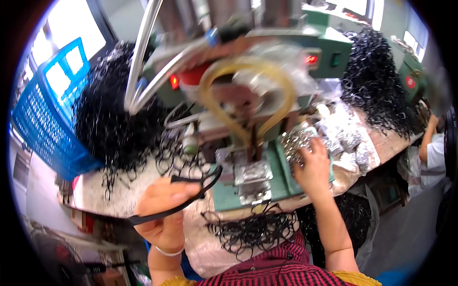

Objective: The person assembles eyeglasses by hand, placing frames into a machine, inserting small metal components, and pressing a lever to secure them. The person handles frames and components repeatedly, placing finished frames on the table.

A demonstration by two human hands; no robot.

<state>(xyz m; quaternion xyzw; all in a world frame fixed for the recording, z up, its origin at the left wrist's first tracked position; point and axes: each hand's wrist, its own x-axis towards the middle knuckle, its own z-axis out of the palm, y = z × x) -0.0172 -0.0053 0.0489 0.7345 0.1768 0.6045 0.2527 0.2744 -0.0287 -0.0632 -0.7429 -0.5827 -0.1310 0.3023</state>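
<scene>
My left hand (164,205) is closed around a black eyeglass frame (202,187), a thin curved piece with a loop at its far end. That loop is just left of the press's metal fixture (254,174), apart from it. My right hand (312,167) rests at a heap of small shiny metal parts (296,142) on the right side of the green base (281,183). Its fingers are apart over the heap; whether a small part is between the fingertips is hidden. A yellowish tube (286,90) curves down to the press head above the fixture.
Tangled black frames are piled at left (114,109) and right (374,81), with a loose bunch (253,229) at the front edge. A blue plastic basket (52,119) tilts at left. Clear bags of metal parts (353,140) lie at right. A co-worker's arm (429,136) shows far right.
</scene>
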